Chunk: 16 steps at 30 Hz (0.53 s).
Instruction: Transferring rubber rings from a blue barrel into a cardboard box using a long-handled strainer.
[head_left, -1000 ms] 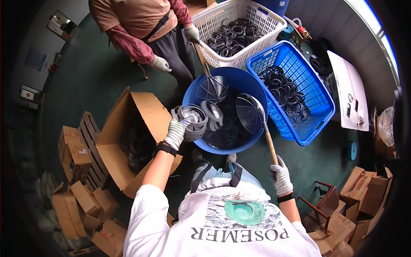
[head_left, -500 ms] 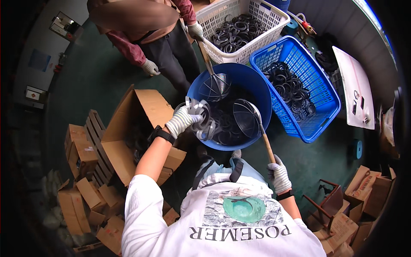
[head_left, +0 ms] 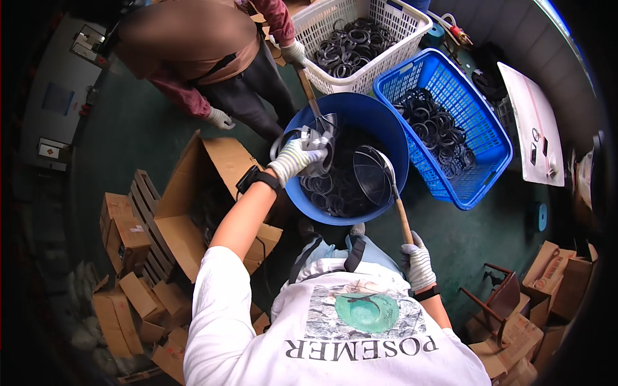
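Observation:
My left hand (head_left: 295, 158), in a white glove, grips a bundle of grey and black rubber rings (head_left: 317, 143) over the left rim of a round blue tub (head_left: 386, 119). My right hand (head_left: 417, 261), also gloved, holds the wooden handle of a mesh strainer ladle (head_left: 374, 175). The ladle's bowl rests inside the tub above a pile of black rings (head_left: 331, 193). Another person stands at the far side of the tub; that person's gloved hand (head_left: 295, 51) holds a second ladle (head_left: 322, 119) that dips into the tub.
A white basket (head_left: 412, 35) and a blue basket (head_left: 492, 151), both holding black rings, stand behind and right of the tub. An open cardboard box (head_left: 193, 193) sits left of it. Folded cartons (head_left: 125, 225) lie at left and lower right. A white board (head_left: 534, 122) lies at far right.
My left hand has carried the ring bundle up and to the right, from beside the open box to over the tub's rim. My right hand keeps its hold on the ladle.

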{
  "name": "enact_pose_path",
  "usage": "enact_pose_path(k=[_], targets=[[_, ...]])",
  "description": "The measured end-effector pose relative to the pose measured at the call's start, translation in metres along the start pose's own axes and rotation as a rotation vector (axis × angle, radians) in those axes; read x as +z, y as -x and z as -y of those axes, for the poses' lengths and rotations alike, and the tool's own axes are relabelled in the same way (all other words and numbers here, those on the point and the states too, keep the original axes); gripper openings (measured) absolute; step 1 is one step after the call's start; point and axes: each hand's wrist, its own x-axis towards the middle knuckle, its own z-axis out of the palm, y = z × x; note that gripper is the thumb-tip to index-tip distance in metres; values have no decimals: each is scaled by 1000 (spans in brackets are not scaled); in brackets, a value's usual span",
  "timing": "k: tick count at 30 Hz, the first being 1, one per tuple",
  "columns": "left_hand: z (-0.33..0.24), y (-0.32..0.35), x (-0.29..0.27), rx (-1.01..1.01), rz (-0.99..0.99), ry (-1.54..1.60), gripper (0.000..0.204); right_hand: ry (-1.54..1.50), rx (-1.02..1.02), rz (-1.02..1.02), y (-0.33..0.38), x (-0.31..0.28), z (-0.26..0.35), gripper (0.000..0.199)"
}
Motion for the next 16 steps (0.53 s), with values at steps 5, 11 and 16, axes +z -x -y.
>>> enact_pose_path(k=[5, 11, 16], targets=[[-22, -35, 29, -62, 99, 6, 49, -60, -23, -17, 29, 26, 1, 73], [-26, -94, 50, 37, 53, -477, 31, -268, 17, -15, 52, 48, 2, 73], [-66, -97, 53, -64, 254, -742, 50, -190, -14, 15, 59, 49, -7, 76]])
